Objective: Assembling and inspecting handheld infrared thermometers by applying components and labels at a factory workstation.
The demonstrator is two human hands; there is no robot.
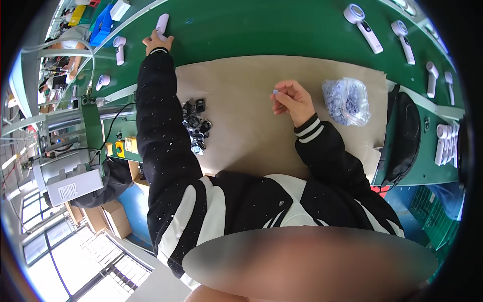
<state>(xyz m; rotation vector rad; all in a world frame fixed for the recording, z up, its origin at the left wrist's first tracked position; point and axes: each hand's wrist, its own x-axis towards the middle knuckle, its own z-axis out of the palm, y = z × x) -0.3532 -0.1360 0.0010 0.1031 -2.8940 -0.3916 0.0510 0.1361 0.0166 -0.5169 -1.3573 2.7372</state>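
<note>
At the far left, my left hand (158, 44) reaches out at full arm's length. Its fingers close around one end of a pale lavender handheld fan (162, 23) lying on the green surface; the gripped end is partly hidden. Over the brown paper sheet (241, 110), my right hand (296, 103) pinches a small pale lavender piece (275, 92) between thumb and fingertips. To its right rests a clear plastic bag (347, 102) full of similar lavender pieces. A pile of small shiny black parts (195, 123) lies near the paper's left edge.
More lavender fans, such as one at the back right (363, 29) and one at the left (119, 50), lie along the green surface (282, 30). A black bag (405, 136) sits right of the paper. Several white-lavender units (445, 143) stand together at the far right.
</note>
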